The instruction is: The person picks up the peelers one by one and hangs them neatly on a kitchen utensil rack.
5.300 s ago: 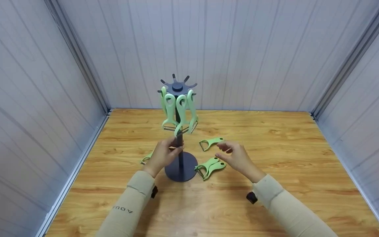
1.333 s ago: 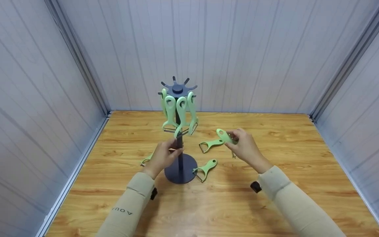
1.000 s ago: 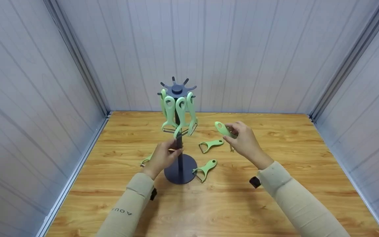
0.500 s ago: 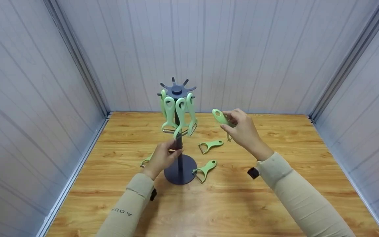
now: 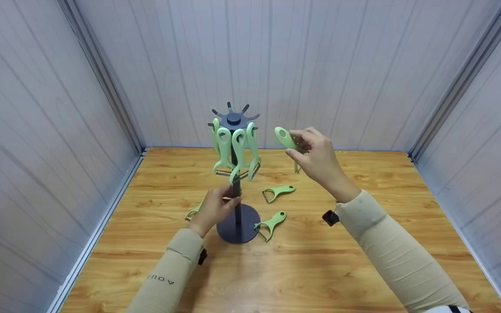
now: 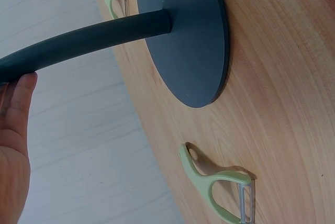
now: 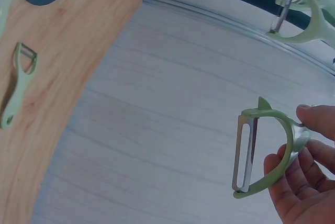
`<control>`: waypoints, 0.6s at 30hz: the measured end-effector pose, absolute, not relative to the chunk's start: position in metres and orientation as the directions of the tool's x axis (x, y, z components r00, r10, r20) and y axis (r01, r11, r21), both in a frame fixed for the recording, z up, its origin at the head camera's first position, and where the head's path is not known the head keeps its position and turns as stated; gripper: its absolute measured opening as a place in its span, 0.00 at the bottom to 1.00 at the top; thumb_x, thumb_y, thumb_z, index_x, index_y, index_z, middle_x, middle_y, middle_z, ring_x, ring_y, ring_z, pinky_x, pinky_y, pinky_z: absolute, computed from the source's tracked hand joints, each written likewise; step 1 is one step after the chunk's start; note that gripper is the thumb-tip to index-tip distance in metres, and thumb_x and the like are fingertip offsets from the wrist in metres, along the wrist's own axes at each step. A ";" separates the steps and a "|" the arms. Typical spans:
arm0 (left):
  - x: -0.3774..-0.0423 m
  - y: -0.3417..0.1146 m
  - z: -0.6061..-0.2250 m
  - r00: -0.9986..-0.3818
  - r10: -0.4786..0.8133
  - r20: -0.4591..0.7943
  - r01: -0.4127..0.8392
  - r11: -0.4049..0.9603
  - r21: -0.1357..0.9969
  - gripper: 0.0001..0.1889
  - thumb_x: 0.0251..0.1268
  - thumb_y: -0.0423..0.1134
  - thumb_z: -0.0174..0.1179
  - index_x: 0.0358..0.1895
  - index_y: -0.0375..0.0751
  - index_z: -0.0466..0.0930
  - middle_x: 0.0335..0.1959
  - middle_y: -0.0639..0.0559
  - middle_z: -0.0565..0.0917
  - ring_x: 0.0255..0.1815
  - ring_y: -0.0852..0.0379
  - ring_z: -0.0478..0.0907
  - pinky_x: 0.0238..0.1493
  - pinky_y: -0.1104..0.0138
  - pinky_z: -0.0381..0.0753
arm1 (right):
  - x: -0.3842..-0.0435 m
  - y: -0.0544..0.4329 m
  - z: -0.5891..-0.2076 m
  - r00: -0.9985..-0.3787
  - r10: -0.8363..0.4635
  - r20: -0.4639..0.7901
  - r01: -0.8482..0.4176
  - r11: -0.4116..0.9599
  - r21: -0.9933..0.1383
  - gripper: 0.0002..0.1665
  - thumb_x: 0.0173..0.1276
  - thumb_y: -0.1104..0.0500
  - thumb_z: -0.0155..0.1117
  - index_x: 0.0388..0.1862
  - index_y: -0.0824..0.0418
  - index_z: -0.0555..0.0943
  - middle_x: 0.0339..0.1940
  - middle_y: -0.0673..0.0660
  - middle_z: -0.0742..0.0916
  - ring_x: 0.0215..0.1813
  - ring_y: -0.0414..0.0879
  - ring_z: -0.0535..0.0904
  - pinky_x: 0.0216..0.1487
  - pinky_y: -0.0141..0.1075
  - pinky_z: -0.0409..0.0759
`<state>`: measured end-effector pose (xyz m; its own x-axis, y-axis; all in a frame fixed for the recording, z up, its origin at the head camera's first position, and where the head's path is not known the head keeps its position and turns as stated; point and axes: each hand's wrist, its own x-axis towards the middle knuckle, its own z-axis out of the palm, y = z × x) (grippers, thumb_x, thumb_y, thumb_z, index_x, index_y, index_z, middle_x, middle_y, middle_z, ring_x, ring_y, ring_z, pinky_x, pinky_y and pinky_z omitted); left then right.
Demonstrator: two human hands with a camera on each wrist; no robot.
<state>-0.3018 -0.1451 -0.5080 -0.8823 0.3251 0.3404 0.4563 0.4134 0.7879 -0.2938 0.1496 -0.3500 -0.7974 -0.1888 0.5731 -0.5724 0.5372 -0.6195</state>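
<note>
My right hand (image 5: 320,158) pinches a green peeler (image 5: 284,137) above the table, its holed handle end pointing up and left. In the right wrist view, the thumb and fingers grip this peeler (image 7: 285,130) near its head, and the metal blade faces left. My left hand (image 5: 215,206) holds the pole of a dark rack (image 5: 238,228) just above its round base. In the left wrist view, fingers (image 6: 20,101) lie against the pole (image 6: 104,35). Several green peelers (image 5: 239,152) hang from the front prongs of the rack's top (image 5: 234,118); the prongs at its back are bare.
Two peelers lie right of the rack: one peeler (image 5: 279,191) farther back, another peeler (image 5: 272,225) with its head at the base's edge. A third peeler (image 5: 194,211) is partly hidden behind my left hand. Pale panel walls (image 5: 342,65) enclose the wooden table (image 5: 363,252).
My right hand has picked up one of two overlapping peelers beside the base, then lifted it up and slightly left toward the rack's top. My left hand has stayed on the pole.
</note>
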 end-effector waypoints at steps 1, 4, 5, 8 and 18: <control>-0.302 -0.145 -0.508 -0.884 0.324 0.338 0.454 0.413 0.790 0.05 0.78 0.29 0.65 0.51 0.36 0.85 0.47 0.37 0.92 0.52 0.42 0.91 0.53 0.52 0.94 | -0.293 0.148 -0.348 -0.792 -0.187 0.581 -0.579 0.531 -0.619 0.23 0.70 0.68 0.77 0.64 0.69 0.86 0.48 0.65 0.87 0.48 0.54 0.86 0.51 0.42 0.89; -0.302 -0.145 -0.508 -0.883 0.321 0.342 0.456 0.413 0.789 0.05 0.78 0.29 0.65 0.51 0.36 0.85 0.48 0.37 0.92 0.52 0.43 0.91 0.53 0.52 0.94 | -0.293 0.144 -0.340 -0.776 -0.185 0.603 -0.600 0.510 -0.616 0.23 0.71 0.69 0.77 0.64 0.69 0.86 0.48 0.65 0.87 0.49 0.54 0.86 0.52 0.39 0.90; -0.302 -0.145 -0.508 -0.883 0.319 0.344 0.456 0.413 0.788 0.05 0.78 0.29 0.65 0.51 0.36 0.86 0.48 0.37 0.92 0.52 0.43 0.92 0.53 0.52 0.94 | -0.292 0.142 -0.338 -0.771 -0.184 0.610 -0.607 0.502 -0.616 0.23 0.71 0.69 0.77 0.64 0.69 0.86 0.49 0.65 0.87 0.49 0.54 0.86 0.52 0.39 0.90; -0.302 -0.145 -0.508 -0.882 0.322 0.345 0.459 0.411 0.788 0.06 0.78 0.29 0.65 0.52 0.36 0.86 0.49 0.36 0.92 0.52 0.43 0.92 0.53 0.53 0.94 | -0.291 0.138 -0.331 -0.753 -0.188 0.631 -0.630 0.485 -0.607 0.24 0.71 0.69 0.76 0.64 0.69 0.86 0.49 0.65 0.87 0.49 0.54 0.87 0.52 0.35 0.89; -0.302 -0.145 -0.507 -0.884 0.318 0.343 0.456 0.418 0.786 0.06 0.78 0.29 0.65 0.52 0.35 0.86 0.49 0.37 0.92 0.52 0.44 0.92 0.53 0.53 0.94 | -0.289 0.123 -0.320 -0.686 -0.220 0.694 -0.708 0.421 -0.567 0.24 0.75 0.67 0.73 0.68 0.70 0.84 0.51 0.65 0.86 0.50 0.54 0.87 0.53 0.31 0.88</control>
<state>-0.3017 -0.1454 -0.5072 -0.8838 0.3181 0.3432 0.4556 0.4177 0.7861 -0.2891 0.1228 -0.3205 -0.6857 -0.2197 0.6940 -0.7084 0.4208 -0.5666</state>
